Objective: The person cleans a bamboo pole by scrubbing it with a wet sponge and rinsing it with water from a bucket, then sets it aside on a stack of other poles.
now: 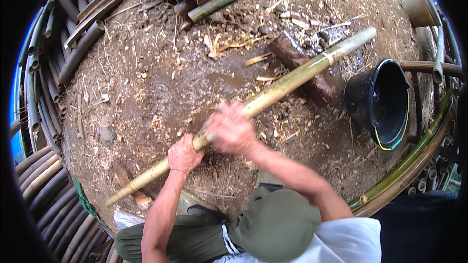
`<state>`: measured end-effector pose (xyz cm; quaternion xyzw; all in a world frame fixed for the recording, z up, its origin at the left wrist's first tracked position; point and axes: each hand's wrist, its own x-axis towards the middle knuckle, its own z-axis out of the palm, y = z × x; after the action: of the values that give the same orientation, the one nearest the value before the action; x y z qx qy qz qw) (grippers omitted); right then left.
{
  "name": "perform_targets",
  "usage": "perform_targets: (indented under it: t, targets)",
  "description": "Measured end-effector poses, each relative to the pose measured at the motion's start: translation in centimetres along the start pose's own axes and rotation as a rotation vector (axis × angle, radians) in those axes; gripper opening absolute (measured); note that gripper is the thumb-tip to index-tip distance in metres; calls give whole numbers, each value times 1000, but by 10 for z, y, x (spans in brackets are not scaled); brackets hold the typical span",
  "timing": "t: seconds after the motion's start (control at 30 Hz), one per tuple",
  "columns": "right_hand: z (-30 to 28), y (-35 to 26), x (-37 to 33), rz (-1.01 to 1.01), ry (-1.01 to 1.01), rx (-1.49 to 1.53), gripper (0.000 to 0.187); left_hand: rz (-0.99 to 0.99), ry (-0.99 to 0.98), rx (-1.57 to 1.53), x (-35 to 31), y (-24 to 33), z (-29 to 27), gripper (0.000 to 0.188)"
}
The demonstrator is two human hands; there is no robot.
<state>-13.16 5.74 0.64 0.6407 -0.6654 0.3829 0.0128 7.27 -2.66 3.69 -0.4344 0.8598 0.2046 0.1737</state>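
Note:
A long yellow-green bamboo pole (pixel 287 83) slants from the lower left to the upper right in front of me. Its far part crosses over a wet, reddish-brown block (pixel 317 87) on the ground. My left hand (pixel 184 155) is wrapped round the nearer part of the pole. Just farther up, my right hand (pixel 230 129) is closed over the pole and blurred by motion. Whether anything lies between that palm and the bamboo is hidden. The pole's lower left end (pixel 111 201) is close to the ground beside my legs.
A black bucket (pixel 356 92) is tilted on its side at the right, with a yellow-green rim line. Bamboo poles (pixel 229 2) lie at the far edge, and more stacked bamboo (pixel 53 214) fills the left. Wood chips litter the damp soil (pixel 161 78). Long green bamboo (pixel 404 180) curves at the right.

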Motion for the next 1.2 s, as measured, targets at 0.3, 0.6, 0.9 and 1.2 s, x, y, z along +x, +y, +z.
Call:
perform_targets:
  t: [0.3,0.6,0.9,1.2]
  targets:
    - [-109,219,26,318,95,-613,22,-27,-394,18,34,9,-43,49]
    - [-68,135,18,35,168,-464,13,61,-286,73,-3,11,-37,76]
    - [-61,126,26,210,-35,-573,19,92,179,69,-5,-7,1,58]
    - [-57,138,7,-43,225,-439,23,-28,-242,-57,12,-16,-40,54]
